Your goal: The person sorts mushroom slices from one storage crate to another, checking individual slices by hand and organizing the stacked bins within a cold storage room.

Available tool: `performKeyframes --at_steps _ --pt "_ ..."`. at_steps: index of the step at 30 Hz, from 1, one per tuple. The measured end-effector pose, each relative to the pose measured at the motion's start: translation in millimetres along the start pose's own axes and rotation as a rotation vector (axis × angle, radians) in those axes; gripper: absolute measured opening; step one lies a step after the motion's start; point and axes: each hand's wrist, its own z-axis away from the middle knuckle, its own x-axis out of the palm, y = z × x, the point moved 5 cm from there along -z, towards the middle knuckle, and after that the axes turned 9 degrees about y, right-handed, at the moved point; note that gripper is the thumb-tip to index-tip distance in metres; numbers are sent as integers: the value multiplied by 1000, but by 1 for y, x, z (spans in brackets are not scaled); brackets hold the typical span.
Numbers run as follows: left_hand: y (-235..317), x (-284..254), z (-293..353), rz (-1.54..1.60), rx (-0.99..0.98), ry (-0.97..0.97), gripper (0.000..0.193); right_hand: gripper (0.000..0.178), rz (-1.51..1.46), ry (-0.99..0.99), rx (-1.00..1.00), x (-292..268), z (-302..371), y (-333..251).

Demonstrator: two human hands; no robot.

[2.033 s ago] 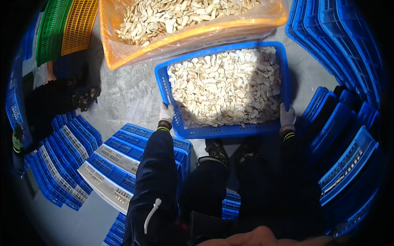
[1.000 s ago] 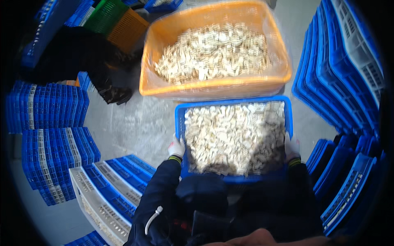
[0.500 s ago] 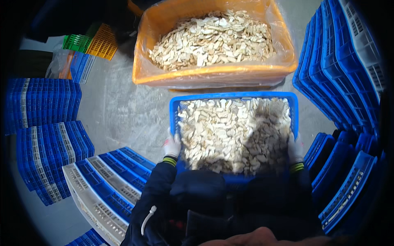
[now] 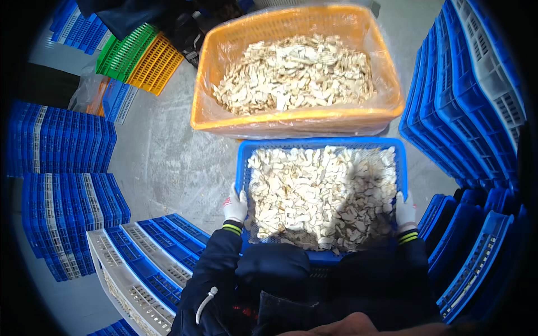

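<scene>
on the far left stand rows of blue crates [image 4: 61,140] on edge, ribbed plastic with slotted walls, and near the person's knee a leaning row of blue and pale grey trays [image 4: 140,263]; up top, a green crate [image 4: 120,53] and a yellow crate [image 4: 154,66] tipped against each other on the bare grey concrete floor [image 4: 162,162]. now the left hand [image 4: 235,205], in a white knit glove with a striped cuff, is clamped on the left rim of the blue tray [image 4: 319,144], fingers curled over the edge. that tray sits right in front of the person, heaped with pale, flat, ragged slices [image 4: 319,193], dry-looking and cream coloured, and it looks to be carried level, its far edge just at the orange basket [image 4: 297,120], which is lined with clear plastic film and holds more of the same slices. by my reading this is the carrying step, and the next move calls for both sides kept even so nothing slides off. the right hand [image 4: 404,211], gloved too, grips the right rim. beyond it, tall stacks of blue crates [image 4: 471,106].
</scene>
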Motion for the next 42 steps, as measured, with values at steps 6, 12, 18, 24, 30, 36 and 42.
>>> performKeyframes --at_steps 6,12,18,24,30,36,42 --pt "-19 56 -10 -235 -22 -157 54 35 175 97 -208 48 -23 69" --pt "4 20 12 -32 -65 -57 52 37 -63 43 -69 5 25 8" --pt "11 16 -6 25 -3 -10 49 40 46 21 -43 1 5 24" --pt "-10 36 -3 -193 -127 -75 54 34 114 9 -131 31 -1 9" --pt "30 -10 27 288 -114 53 50 36 -113 95 -80 -17 38 5" --pt "-30 41 14 -266 -82 4 55 33 95 23 -111 25 25 9" --pt "7 -5 23 153 -68 122 49 30 -219 115 -121 -25 50 -11"
